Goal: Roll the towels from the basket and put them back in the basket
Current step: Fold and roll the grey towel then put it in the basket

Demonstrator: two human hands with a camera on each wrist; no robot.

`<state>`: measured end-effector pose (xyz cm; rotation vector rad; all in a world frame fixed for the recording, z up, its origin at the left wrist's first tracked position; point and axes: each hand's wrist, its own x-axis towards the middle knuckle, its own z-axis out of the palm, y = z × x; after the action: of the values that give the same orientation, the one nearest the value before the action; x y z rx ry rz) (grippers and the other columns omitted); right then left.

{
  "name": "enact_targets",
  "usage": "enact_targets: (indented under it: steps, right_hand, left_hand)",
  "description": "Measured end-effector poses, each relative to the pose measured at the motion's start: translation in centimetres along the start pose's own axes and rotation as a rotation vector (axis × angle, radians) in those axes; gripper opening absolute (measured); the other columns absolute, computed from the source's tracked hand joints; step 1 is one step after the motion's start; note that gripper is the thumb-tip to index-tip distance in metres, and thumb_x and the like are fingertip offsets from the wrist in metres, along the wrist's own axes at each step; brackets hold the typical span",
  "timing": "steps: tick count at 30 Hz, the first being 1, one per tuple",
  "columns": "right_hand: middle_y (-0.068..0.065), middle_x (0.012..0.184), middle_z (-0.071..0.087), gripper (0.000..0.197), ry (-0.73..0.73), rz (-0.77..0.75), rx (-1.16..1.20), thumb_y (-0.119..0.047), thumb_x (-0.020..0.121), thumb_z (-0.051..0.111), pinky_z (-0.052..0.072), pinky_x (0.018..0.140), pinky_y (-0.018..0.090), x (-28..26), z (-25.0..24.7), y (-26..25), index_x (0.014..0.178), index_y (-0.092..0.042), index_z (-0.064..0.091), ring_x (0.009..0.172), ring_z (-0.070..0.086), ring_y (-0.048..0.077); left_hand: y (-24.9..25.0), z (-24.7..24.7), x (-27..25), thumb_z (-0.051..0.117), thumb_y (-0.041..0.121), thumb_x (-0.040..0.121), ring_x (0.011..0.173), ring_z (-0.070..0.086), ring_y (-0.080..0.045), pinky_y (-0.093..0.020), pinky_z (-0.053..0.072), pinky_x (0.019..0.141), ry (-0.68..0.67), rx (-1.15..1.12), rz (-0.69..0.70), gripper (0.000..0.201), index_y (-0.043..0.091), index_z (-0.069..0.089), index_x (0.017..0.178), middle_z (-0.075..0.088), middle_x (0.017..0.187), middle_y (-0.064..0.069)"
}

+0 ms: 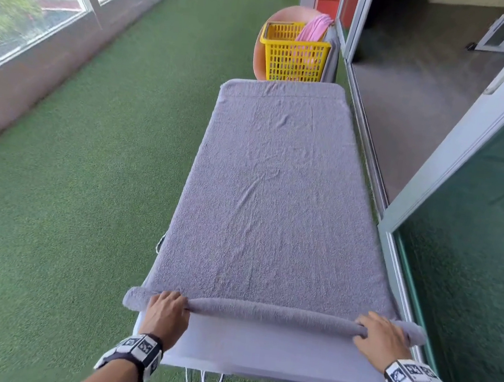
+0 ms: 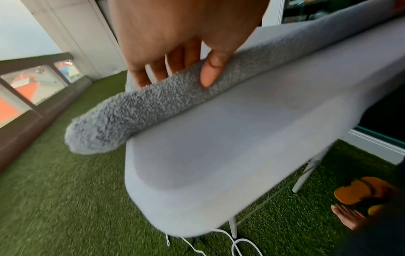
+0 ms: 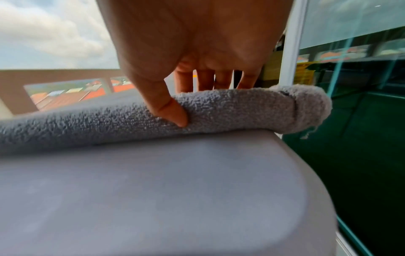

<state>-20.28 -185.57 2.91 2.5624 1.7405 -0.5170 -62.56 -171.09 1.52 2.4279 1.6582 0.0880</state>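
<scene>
Grey terry towel is spread along the padded board, with just the near end wound into a thin roll. So it's early in the rolling step. Left hand and right hand each curl over the roll near its ends, thumbs pinching the near side. Next up I'd guess an even push away toward the far yellow basket, keeping it tight so neither end runs ahead.
</scene>
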Motion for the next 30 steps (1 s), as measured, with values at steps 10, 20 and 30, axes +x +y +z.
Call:
enact_targets:
  steps: [10,20,30]
  right_hand:
    - [-0.017,0.094,0.06,0.043,-0.024,0.02,0.081,-0.012,0.063,0.084,0.049,0.077,0.032,-4.1,2.5,-0.3,0.096,-0.034,0.065,0.085,0.059,0.008]
    - [-0.011,0.117,0.064,0.055,-0.002,-0.034,0.134,-0.016,0.069,0.082,0.056,0.083,0.033,-2.8,2.0,-0.1,0.12,-0.025,0.066,0.101,0.064,0.011]
    - [-0.009,0.115,0.064,0.046,0.045,-0.021,0.016,-0.004,0.077,0.066,0.049,0.092,0.04,0.5,-0.6,0.0,0.119,-0.024,0.065,0.104,0.06,0.016]
  left_hand:
    - [-0.3,1.6,-2.7,0.087,0.013,0.051,0.074,0.065,-0.017,-0.036,0.056,0.07,-0.083,0.037,0.025,0.041,0.018,0.068,0.088,0.069,0.082,0.002]
    - [-0.6,3.1,-3.7,0.075,0.03,0.07,0.107,0.065,-0.027,-0.037,0.034,0.111,0.032,0.165,0.084,0.055,0.007,0.065,0.119,0.068,0.116,-0.011]
    - [-0.1,1.8,-2.0,0.046,0.004,0.079,0.118,0.057,-0.029,-0.045,0.041,0.104,0.104,0.123,-0.026,0.054,0.004,0.051,0.133,0.055,0.132,-0.01]
